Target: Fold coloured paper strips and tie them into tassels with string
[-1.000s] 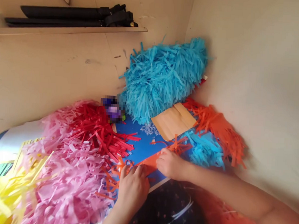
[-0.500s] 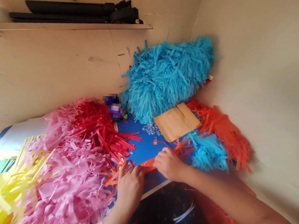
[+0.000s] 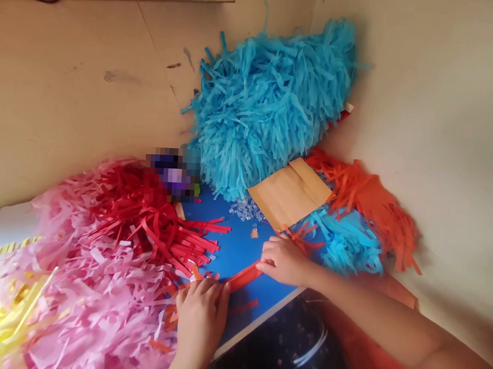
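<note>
An orange paper strip [image 3: 244, 276] lies across a blue board [image 3: 230, 248] between my hands. My right hand [image 3: 281, 259] has its fingers curled and pinches the strip's right end. My left hand [image 3: 200, 311] rests flat on the board at the strip's left end, fingers together, pressing down on orange fringe there. Beside the left hand spreads a heap of pink shredded paper [image 3: 95, 298], with red shreds [image 3: 154, 218] above it.
A big blue fringed bundle [image 3: 267, 97] leans in the wall corner. A tan envelope [image 3: 290, 192] lies on the board, with orange fringe [image 3: 373, 205] and blue fringe [image 3: 342, 242] to its right. Yellow shreds [image 3: 0, 315] sit far left. Clear bits [image 3: 245, 209] lie mid-board.
The view has tilted down, so the shelf has slid out of the top. Both hands stay on the orange strip, which now lies straighter across the blue board.
</note>
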The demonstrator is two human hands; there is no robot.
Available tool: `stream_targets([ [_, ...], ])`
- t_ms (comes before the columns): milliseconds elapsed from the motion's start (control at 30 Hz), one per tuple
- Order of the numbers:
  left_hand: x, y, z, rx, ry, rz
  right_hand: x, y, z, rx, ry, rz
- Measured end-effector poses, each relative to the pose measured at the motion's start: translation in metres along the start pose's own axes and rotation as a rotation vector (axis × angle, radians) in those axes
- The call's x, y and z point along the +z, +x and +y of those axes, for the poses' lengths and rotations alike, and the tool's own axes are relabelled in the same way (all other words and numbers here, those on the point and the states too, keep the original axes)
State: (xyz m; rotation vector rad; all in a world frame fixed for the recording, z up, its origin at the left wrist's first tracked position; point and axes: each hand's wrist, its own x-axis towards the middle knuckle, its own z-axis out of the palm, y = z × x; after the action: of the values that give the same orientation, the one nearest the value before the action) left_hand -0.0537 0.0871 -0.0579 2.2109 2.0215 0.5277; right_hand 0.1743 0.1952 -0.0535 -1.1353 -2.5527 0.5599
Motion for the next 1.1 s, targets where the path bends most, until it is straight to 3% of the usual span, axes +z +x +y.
stream_targets([
  [333, 0.004, 0.001, -0.001, -0.024, 0.066, 0.005, 0.003, 0.005, -0.002, 0.049, -0.042, -0.010],
  [600, 0.004, 0.003, 0.004, -0.025, 0.173, 0.043, -0.009, 0.010, -0.006, 0.106, -0.098, -0.133],
  [733, 0.001, 0.003, 0.013, 0.073, 0.201, 0.176, -0.004, 0.002, -0.024, 0.040, -0.209, 0.095],
  [800, 0.001, 0.003, 0.018, 0.202, 0.187, 0.144, 0.009, -0.007, -0.037, -0.136, -0.243, 0.206],
  [900, 0.005, -0.003, 0.021, 0.292, 0.174, 0.077, 0.029, -0.026, -0.046, -0.346, -0.188, 0.210],
  [1000, 0.004, -0.013, 0.020, 0.288, 0.151, 0.100, 0.030, -0.044, -0.029, -0.328, -0.230, 0.184],
  [1100, -0.003, -0.015, 0.021, 0.273, 0.115, 0.074, 0.009, -0.053, -0.006, -0.232, -0.315, 0.232],
])
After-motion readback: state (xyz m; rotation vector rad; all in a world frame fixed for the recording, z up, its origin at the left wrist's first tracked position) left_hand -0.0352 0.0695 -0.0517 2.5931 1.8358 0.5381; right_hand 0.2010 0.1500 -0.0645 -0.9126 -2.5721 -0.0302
